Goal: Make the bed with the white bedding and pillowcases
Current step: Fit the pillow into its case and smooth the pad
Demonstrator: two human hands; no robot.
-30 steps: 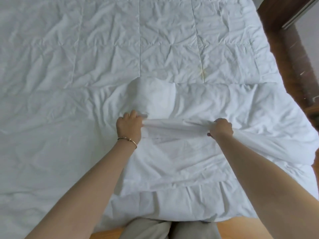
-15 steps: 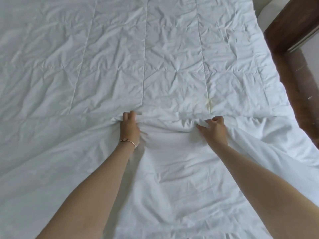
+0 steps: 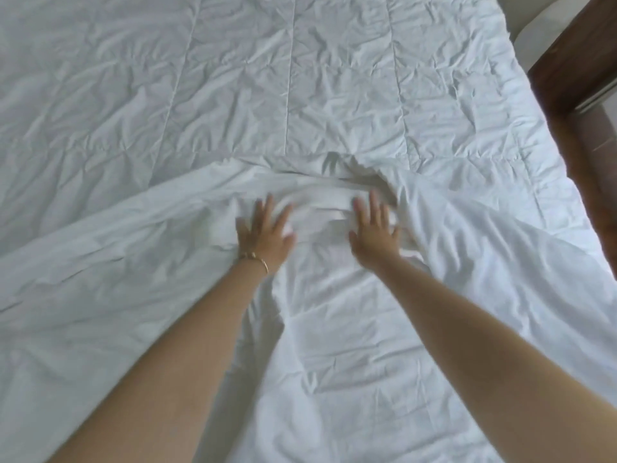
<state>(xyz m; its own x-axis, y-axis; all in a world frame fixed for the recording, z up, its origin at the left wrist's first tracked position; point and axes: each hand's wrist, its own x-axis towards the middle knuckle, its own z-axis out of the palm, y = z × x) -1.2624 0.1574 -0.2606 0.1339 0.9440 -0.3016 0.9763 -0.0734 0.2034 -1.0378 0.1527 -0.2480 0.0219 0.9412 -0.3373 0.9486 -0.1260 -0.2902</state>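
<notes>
Your left hand [image 3: 263, 233] and right hand [image 3: 375, 230], fingers spread flat, press the sheet [image 3: 334, 329]; it covers only the near half of the quilt [image 3: 267, 78].

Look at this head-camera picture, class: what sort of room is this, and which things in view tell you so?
Most likely a bedroom. A quilted white duvet covers the bed, a white sheet lies over it, and dark wooden furniture stands beside.
</notes>
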